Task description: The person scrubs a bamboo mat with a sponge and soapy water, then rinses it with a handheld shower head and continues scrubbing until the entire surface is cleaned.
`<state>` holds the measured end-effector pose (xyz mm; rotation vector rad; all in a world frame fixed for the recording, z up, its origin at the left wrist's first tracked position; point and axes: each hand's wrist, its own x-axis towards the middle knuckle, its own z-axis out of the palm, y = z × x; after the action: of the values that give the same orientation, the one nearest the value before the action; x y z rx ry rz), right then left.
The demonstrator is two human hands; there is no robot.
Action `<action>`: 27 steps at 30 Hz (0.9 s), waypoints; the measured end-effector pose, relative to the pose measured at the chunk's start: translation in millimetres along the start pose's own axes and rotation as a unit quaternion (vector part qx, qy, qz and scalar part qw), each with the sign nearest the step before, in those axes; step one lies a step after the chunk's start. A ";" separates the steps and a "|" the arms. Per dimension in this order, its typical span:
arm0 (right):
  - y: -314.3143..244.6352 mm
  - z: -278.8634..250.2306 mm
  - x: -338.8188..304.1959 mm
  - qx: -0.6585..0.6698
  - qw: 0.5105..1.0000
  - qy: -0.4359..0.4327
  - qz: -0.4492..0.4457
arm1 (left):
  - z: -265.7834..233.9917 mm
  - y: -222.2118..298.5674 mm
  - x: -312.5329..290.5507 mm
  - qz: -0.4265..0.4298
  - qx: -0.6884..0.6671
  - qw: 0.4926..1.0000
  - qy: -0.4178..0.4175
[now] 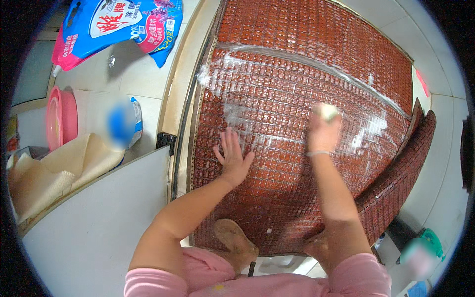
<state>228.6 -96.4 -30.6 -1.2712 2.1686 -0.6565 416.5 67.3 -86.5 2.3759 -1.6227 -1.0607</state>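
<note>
A reddish-brown mat [277, 183] made of small bamboo tiles is spread out in front of me, wet and streaked with white suds [368, 129]. My left hand [233, 158] lies flat on its left part, fingers spread. Further right, my right hand [324, 133] is closed around a pale, rounded block [327, 112] against the mat. Motion blurs that hand, and I cannot make out what kind of block it is. A fabric seam [307, 62] crosses the mat beyond both hands.
The mat's right side curls up in a roll [401, 178] beside the tiled wall. A blue and pink detergent bag [123, 24], a pink basin [62, 119] and a beige cloth [64, 171] are at left. A white panel [104, 227] stands near my left arm. My sandalled foot [235, 240] is on the mat.
</note>
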 end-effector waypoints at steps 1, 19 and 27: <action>19.5 39.1 -0.8 -0.092 0.984 0.033 -0.147 | -0.4 0.4 1.9 0.042 -0.073 0.996 0.042; 192.6 -121.5 82.7 -0.435 0.883 0.174 -0.045 | 11.0 37.1 35.4 -0.086 0.249 0.959 0.105; 142.5 -47.3 -28.8 -0.301 0.896 -0.014 -0.325 | 50.7 124.2 48.2 0.049 0.248 0.959 0.129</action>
<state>119.8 -2.0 -81.8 -2.3673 1.9623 -0.1756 298.5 -12.2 -96.2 2.5366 -2.0599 -0.3231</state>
